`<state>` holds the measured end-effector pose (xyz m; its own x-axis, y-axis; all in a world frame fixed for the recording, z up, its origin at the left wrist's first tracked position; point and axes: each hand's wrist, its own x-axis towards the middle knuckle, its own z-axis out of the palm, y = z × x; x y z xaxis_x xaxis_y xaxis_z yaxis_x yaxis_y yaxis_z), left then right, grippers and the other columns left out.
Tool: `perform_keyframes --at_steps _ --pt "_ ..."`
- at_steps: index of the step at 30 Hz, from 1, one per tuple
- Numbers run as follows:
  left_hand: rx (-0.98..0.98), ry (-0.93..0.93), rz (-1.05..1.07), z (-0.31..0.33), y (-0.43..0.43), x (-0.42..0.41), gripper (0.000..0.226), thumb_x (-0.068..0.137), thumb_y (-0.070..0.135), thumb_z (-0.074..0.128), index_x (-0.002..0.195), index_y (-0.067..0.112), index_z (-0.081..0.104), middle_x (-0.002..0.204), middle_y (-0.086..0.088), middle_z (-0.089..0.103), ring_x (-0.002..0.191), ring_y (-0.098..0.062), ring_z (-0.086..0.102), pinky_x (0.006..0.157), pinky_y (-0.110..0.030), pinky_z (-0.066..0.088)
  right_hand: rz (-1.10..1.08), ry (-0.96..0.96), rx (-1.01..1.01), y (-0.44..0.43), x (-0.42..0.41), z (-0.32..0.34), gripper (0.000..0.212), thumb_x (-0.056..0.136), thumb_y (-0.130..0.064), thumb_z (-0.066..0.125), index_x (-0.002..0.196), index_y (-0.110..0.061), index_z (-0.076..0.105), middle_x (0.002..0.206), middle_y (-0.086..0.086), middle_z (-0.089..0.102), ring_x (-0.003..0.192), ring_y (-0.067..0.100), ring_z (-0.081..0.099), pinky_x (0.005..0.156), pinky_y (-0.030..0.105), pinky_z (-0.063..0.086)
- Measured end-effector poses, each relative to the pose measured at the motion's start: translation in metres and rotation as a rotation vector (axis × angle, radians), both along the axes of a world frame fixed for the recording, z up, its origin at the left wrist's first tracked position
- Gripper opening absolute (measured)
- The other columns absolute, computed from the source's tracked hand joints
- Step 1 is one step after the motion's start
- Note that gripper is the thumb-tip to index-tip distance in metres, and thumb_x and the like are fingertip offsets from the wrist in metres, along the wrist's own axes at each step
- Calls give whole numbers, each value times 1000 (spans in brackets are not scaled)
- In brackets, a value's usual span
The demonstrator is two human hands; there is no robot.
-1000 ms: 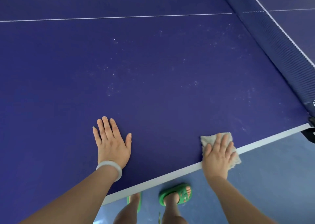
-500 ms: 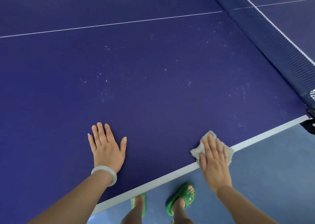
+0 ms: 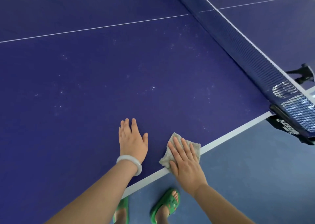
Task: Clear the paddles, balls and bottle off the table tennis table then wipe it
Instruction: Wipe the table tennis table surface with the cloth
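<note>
Head view, R grip (image 3: 185,162): flat, fingers spread, pressing the cloth (image 3: 194,148) onto the counter (image 3: 102,73).
Cloth pos.: under R grip, at the near white edge.
L grip (image 3: 132,138): flat, fingers straight, holds nothing; rests on the counter just beside the cloth.
Key relation: specks (image 3: 153,87) lie ahead of the cloth, toward the net (image 3: 247,53); R grip is nearer.
Next (est.): push fwd.

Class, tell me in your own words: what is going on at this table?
A person is wiping the table tennis table. The right hand presses a grey cloth flat by the white edge line; the left hand rests flat on the surface beside it. Pale specks dot the surface toward the net.
</note>
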<state>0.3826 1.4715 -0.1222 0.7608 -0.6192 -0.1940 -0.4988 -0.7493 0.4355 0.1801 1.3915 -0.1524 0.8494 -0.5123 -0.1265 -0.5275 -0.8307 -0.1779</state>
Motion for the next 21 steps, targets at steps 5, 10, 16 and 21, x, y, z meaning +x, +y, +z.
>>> perform_keyframes --at_steps 5,10,16,21 --pt "134 -33 112 -13 -38 -21 74 100 53 28 156 11 2 161 -21 -8 149 -36 -13 122 -45 -6 -439 40 -20 -72 -30 3 67 96 -46 4 156 -20 16 164 -1 3 152 23 -2 123 45 3" --pt "195 -210 131 -26 -44 -38 73 98 49 22 155 3 12 159 -29 5 148 -44 -1 121 -52 0 -458 28 -8 -65 -6 4 67 96 -42 9 156 -14 15 164 8 5 151 33 3 122 48 5" --pt "210 -260 152 -32 -47 -42 70 97 43 19 153 1 17 158 -30 9 148 -43 2 121 -52 3 182 -13 -21 -69 -6 0 59 102 -39 29 157 -20 19 165 -1 9 152 24 7 120 45 7" --pt "215 -267 166 -32 -49 -42 67 100 42 19 154 2 18 158 -29 9 148 -43 2 121 -52 5 -375 47 -104 -164 -59 -3 59 100 -37 16 155 -16 23 163 6 15 151 29 13 121 44 8"
